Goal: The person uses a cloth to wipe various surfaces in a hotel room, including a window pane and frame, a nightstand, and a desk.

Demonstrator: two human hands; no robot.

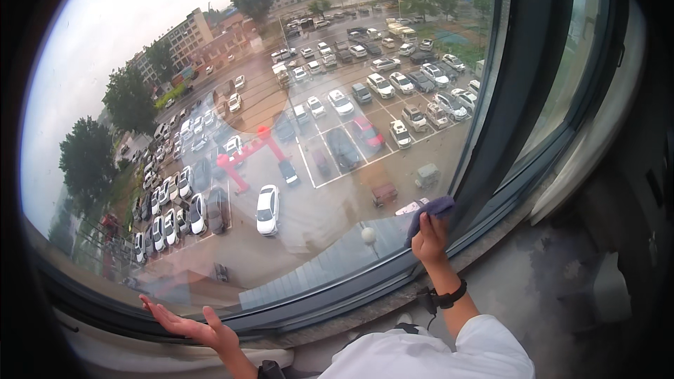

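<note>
A large window pane (309,196) fills most of the view, with a car park seen through it. My right hand (430,238) grips a dark purple-grey cloth (430,216) against the lower right corner of the glass, beside the dark upright frame (505,91). At the lower left, my left hand (193,326) is held out with its fingers spread and nothing in it, over the bottom frame. Whether it touches the frame I cannot tell. Both wrists wear dark bands.
Below the glass runs the window's dark bottom frame (309,319) with a sill along it. A second, narrower window section (544,105) lies to the right. Pale curtain fabric (593,161) hangs at the far right, and a pale boxy object (609,288) stands on the floor.
</note>
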